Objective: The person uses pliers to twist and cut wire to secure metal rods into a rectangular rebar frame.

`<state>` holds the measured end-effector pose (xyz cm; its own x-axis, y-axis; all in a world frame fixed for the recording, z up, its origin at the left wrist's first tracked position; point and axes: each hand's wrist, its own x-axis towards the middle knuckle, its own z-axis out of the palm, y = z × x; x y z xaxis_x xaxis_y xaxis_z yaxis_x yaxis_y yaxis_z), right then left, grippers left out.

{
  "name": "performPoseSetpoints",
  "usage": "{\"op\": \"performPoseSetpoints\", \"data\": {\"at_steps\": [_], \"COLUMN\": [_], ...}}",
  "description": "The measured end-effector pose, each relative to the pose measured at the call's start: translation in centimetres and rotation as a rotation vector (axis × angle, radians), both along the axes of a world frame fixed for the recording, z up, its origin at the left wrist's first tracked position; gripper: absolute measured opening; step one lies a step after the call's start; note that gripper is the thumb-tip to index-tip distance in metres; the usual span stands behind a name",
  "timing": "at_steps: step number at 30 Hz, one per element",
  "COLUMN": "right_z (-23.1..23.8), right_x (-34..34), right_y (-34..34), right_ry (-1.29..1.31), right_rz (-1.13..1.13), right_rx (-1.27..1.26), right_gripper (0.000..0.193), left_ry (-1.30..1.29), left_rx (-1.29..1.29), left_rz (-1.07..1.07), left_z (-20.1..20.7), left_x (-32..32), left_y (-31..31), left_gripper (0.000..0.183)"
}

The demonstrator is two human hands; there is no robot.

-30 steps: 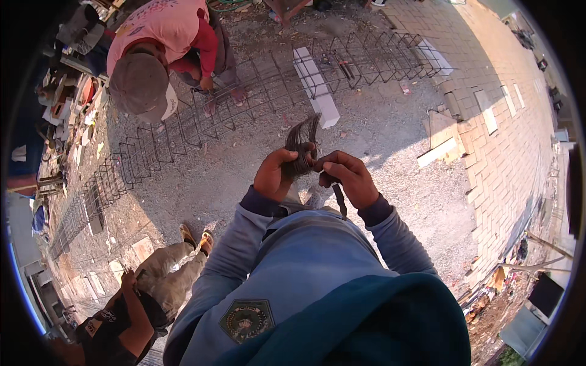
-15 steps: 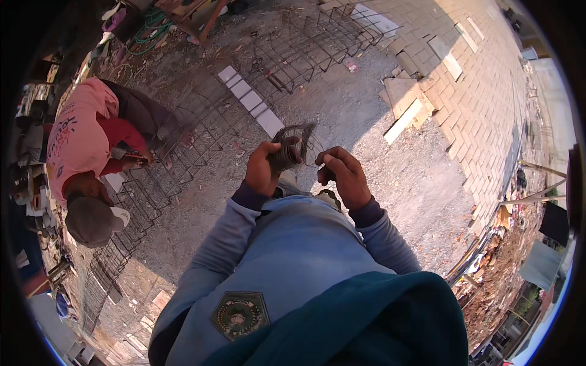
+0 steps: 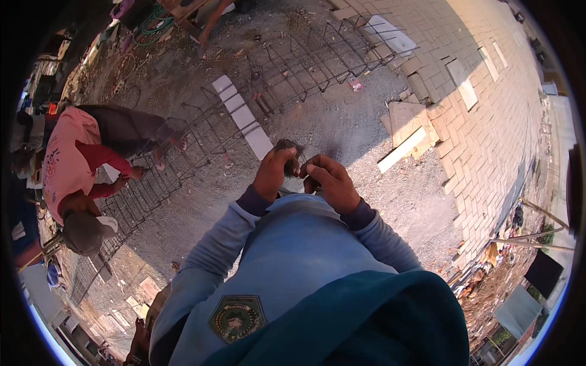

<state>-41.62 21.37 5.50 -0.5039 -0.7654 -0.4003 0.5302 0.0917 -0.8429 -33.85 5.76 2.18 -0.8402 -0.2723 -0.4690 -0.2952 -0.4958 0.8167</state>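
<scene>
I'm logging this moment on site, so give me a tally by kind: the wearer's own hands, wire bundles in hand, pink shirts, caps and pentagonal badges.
Wearer's hands: 2 (left hand, right hand)
Wire bundle: 1
Pink shirt: 1
Cap: 1
Pentagonal badge: 1
Total: 6

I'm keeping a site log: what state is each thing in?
Dark thin-wire bundle: bent, held in bare left hand.
Bare right hand: fingers curled, contents unclear.
Long dark metal-bar cage: open-sided, lying down.
Long white block: lying flat.
Pale narrow plank: lying flat, sunlit.
Green hose: coiled.
</scene>
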Motion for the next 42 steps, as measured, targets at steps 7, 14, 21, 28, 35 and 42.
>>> {"op": "performPoseSetpoints", "data": {"at_steps": [7,14,21,28,35,42], "right_z": [11.7,17.1,13.0,15.2,15.4,9.3], "right_x": [-13.2,-28.2,-28.8,-31.9,-30.9,-26.4], "right_y": [4.5,9.4,10.3,12.7,6.7,-4.7], "right_ry": [0.04,0.159,0.097,0.0,0.943,1.159], "right_rz": [0.344,0.124,0.024,-0.263,-0.45,-0.209], "right_rx": [-0.34,-0.595,-0.277,-0.692,0.12,0.367], "right_gripper": [0.02,0.021,0.021,0.012,0.019,0.011], "left_ry": [-0.116,-0.257,-0.625,-0.804,-1.086,-0.239], "left_rx": [-0.58,-0.848,-0.993,-0.899,-0.963,-0.622], "left_rz": [0.283,0.659,0.698,0.88,0.536,-0.273], "left_z": [-12.4,-14.3,-10.1,-13.9,-15.3,-9.7], "left_x": [-4.0,-3.2,-5.1,-5.9,-7.0,-17.9], "left_y": [4.6,3.0,-3.8,-14.5,-19.5,-15.6], "left_gripper": [0.007,0.022,0.043,0.044,0.059,0.062]}}
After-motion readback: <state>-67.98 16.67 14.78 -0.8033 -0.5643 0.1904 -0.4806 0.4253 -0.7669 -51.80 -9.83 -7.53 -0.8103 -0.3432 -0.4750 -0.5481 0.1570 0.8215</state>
